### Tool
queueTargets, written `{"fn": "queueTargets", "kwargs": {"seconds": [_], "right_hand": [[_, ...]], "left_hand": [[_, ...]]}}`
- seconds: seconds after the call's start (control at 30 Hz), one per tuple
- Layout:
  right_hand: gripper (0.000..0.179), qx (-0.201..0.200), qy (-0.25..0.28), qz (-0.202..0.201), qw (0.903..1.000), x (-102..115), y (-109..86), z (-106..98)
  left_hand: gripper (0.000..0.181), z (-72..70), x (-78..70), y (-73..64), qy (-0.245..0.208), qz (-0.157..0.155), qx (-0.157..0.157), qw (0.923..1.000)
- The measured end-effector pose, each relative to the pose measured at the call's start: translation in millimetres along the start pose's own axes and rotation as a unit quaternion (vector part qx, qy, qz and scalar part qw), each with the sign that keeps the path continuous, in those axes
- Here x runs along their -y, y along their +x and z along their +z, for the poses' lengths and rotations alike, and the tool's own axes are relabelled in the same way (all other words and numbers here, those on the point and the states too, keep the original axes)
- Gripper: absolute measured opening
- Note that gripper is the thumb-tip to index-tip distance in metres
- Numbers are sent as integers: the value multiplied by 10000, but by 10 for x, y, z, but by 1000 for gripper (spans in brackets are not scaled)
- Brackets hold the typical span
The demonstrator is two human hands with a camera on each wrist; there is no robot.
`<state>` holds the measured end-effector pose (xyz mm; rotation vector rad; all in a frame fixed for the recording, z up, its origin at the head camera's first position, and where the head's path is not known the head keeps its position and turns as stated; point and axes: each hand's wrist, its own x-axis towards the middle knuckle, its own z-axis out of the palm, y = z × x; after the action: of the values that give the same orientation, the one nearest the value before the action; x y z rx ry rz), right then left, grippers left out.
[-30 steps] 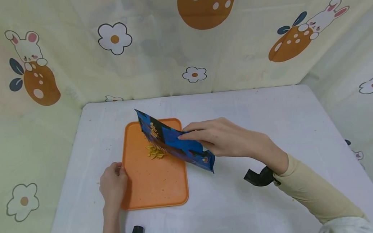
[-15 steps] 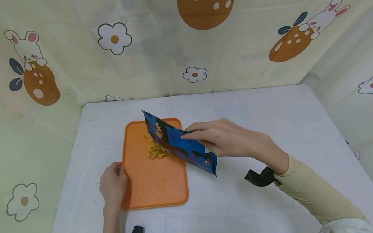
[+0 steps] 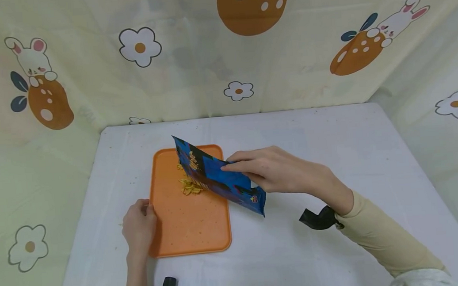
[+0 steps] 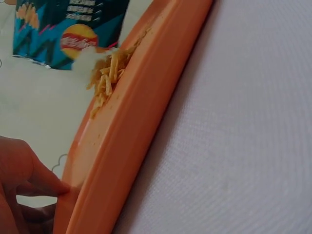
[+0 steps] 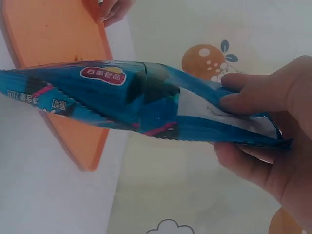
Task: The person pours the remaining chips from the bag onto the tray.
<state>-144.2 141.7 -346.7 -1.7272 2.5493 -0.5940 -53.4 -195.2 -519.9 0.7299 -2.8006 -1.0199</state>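
My right hand (image 3: 276, 168) holds a blue snack bag (image 3: 217, 177) by its upper edge, thumb on one side and fingers on the other in the right wrist view. The bag tilts across the right part of an orange tray (image 3: 189, 227). Beside its lower left side lies a small heap of yellow potato sticks (image 3: 191, 187), seen closer as potato sticks (image 4: 108, 75) in the left wrist view. At the tray's left rim my left hand (image 3: 139, 227) pinches the edge between thumb and fingers. The bag hides part of the tray.
The tray sits on a white table (image 3: 312, 137), left of its middle. A patterned curtain (image 3: 192, 74) hangs behind the table and along its sides. Crumbs dot the tray. Each wrist carries a black mount (image 3: 318, 218).
The bag shifts right, uncovering more potato sticks on the tray, then slips slightly back left. My right hand keeps its hold, and my left hand stays at the tray's rim.
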Motion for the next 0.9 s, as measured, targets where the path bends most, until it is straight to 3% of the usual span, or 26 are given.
{"fn": "queueTargets", "kwargs": {"seconds": [0.9], "right_hand": [[41, -370, 260, -133, 9989, -29, -30, -81]], "left_hand": [[26, 2, -12, 2, 7, 65, -92, 9999]]}}
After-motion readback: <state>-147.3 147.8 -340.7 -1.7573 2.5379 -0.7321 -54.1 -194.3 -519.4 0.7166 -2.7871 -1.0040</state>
